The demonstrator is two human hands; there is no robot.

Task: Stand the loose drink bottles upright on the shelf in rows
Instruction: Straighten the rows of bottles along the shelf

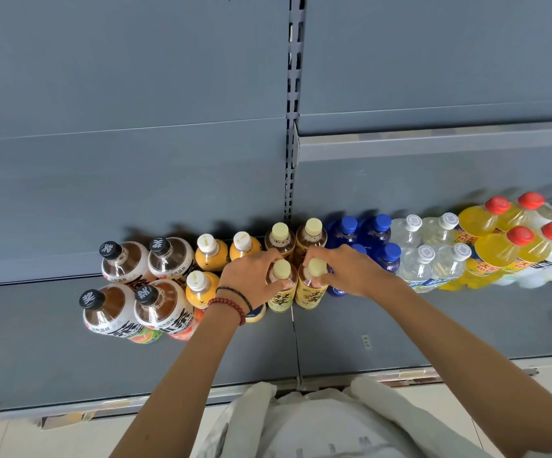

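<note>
Grey painted metal fills our view. The shelf (103, 325) runs left to right below us, a matching back panel (136, 94) rises behind it, and a slotted upright (293, 94) splits the two bays. A higher shelf board (433, 143) juts out in the right bay. Pale floor tiles (466, 408) show beneath the shelf's front edge.

Bottles stand upright in two rows towards the back. From the far left come black-capped tea bottles (116, 262), orange juice bottles (210, 256), blue bottles (375, 233), clear bottles (410, 233) and red-capped yellow bottles (479, 219).

At the middle, where the bays join, our left hand (251, 276), bead bracelets (231, 305) on its wrist, wraps round the shoulder of the left front tea bottle (280, 299). Our right hand (350, 272) clasps the right front tea bottle (311, 292) just beside it. Both bottles stand upright, touching, in front of a matching back pair (279, 241).
</note>
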